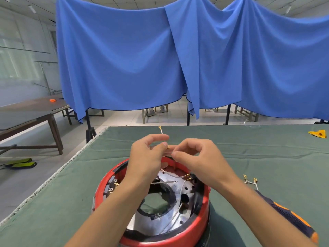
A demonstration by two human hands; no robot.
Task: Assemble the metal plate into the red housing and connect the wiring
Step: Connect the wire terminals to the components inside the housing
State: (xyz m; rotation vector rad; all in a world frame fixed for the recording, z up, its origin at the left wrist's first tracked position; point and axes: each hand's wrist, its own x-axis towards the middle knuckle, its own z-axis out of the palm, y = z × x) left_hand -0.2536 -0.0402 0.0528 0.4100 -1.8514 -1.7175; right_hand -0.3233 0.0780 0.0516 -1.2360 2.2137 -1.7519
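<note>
Head view: both hands raised above the red housing (188, 230), meeting over its far rim. Left hand (147, 157) pinches a white wire (162, 132) between thumb and forefinger; a brass terminal (168, 147) shows right at the pinch, and the wire's free end with another gold terminal sticks up past the fingers. Right hand (197, 157) has fingers curled, tips meeting the left fingertips at the same terminal; probably pinching it too, contact is hard to resolve.

Below the grip, the metal plate (169, 216) sits inside the housing, white leads with gold connectors draped across it. Terminal blocks (112, 187) line the housing's inner wall under the left wrist.

Right of the grip, near the right forearm: a spare wire pair (251, 181) on the green cloth (53, 211), and a dark tool with orange handle (292, 218) partly under the forearm. Far right, a yellow object (318, 134) near the table's back edge.

Cloth lies bare left of the housing out to the frayed left table edge, and beyond the grip to the back edge. No readable writing.
</note>
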